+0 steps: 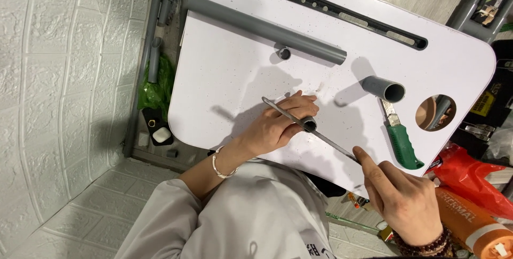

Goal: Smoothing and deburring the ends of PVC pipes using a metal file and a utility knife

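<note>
On white table (224, 77): three grey pipes (264, 26), two hands (280, 122) gripping file (312, 130), ring.

long pipe (264, 28) lying across table (224, 77) far side, short pipe (383, 88) sitting right of it, saw (399, 136) lying just before short pipe, small ring (284, 53) sitting before long pipe

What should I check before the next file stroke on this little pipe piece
1. Left hand grips the short pipe piece: ok.
2. File passes through the piece: ok.
3. Right hand holds the file's near end: ok.
4. Piece rests over the white table: ok.
5. Green-handled saw lies beside the file's path: ok.
6. Burr left inside the piece: cannot tell.
</note>
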